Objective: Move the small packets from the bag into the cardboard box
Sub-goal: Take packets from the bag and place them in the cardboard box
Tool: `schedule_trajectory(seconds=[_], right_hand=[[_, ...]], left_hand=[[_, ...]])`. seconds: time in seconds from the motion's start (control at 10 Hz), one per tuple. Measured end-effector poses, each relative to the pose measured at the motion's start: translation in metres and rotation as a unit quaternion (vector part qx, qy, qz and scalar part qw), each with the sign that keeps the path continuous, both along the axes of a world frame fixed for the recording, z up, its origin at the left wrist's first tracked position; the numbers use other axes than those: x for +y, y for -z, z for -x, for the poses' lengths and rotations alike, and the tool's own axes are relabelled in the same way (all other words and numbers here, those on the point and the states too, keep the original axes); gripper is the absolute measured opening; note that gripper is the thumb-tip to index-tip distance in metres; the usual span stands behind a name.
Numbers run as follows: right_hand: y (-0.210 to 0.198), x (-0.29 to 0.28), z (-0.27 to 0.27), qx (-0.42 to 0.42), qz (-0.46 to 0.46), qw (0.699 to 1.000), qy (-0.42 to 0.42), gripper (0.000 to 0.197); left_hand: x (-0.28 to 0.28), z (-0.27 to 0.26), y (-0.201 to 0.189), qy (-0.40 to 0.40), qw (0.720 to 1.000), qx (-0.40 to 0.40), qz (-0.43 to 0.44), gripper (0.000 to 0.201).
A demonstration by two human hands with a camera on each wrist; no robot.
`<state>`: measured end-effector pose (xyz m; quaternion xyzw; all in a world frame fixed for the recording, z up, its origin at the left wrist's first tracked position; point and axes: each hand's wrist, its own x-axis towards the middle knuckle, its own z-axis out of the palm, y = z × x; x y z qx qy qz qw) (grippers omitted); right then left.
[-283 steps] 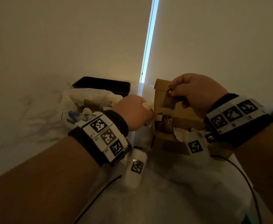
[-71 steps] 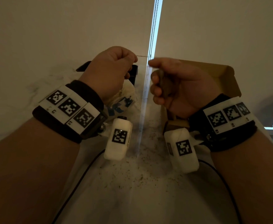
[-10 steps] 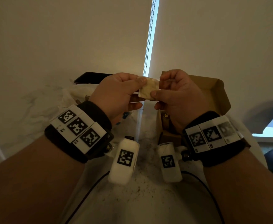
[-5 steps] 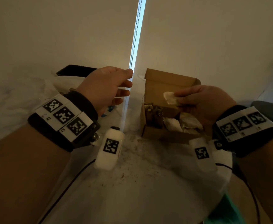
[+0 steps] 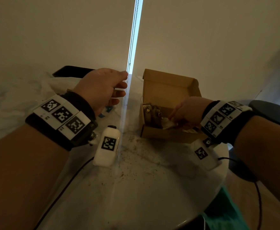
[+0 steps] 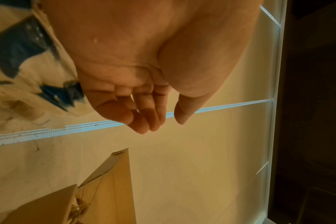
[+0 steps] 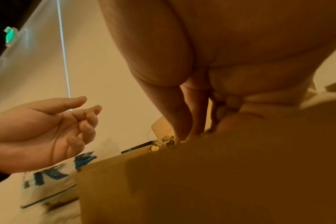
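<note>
Nearest, the speckled marble counter (image 5: 136, 188) is seen. On it the cardboard box (image 5: 154, 131) stands with lid raised — the right hand (image 5: 188, 112) is dipped inside, fingers pressed among pale, crumpled small packets (image 5: 168, 124); whether one is gripped cannot be told. The left hand (image 5: 101, 88) is held empty, fingers loosely spread. Beyond it lies the clear, blue-printed bag (image 7: 54, 177), well apart from the box.
</note>
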<state>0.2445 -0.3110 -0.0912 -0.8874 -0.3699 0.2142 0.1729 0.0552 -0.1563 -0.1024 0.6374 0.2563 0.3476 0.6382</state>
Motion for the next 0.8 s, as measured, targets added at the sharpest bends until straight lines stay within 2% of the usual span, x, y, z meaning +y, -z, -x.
schedule_trajectory(seconds=[0.1, 0.2, 0.3, 0.4, 0.5, 0.6, 0.7, 0.8], right_hand=[[0.0, 0.005, -0.005, -0.041, 0.063, 0.997, 0.01, 0.029], [-0.004, 0.007, -0.001, -0.128, 0.085, 0.988, -0.028, 0.039], [-0.02, 0.009, 0.009, -0.163, 0.052, 0.985, -0.026, 0.03], [-0.03, 0.017, 0.033, -0.123, -0.026, 0.991, -0.038, 0.012], [-0.023, 0.037, 0.045, 0.041, -0.174, 0.983, -0.03, 0.018], [-0.011, 0.066, 0.076, 0.249, -0.259, 0.933, -0.004, 0.018], [-0.001, 0.094, 0.105, 0.365, -0.283, 0.887, -0.006, 0.007], [0.004, 0.112, 0.123, 0.425, -0.318, 0.848, -0.009, 0.006]], left_hand=[[0.0, 0.001, -0.002, -0.001, 1.0, -0.002, 0.002, 0.027], [0.001, 0.005, -0.008, -0.01, 1.0, -0.014, 0.017, 0.024], [0.006, 0.012, -0.016, -0.031, 0.998, -0.043, 0.037, 0.021], [0.015, 0.019, -0.02, -0.07, 0.995, -0.065, 0.025, 0.023], [0.022, 0.028, -0.026, -0.104, 0.991, -0.084, 0.025, 0.023], [0.025, 0.04, -0.032, -0.148, 0.985, -0.089, 0.032, 0.022], [0.032, 0.054, -0.029, -0.198, 0.978, -0.061, 0.02, 0.019], [0.038, 0.071, -0.022, -0.232, 0.972, -0.006, -0.032, 0.011]])
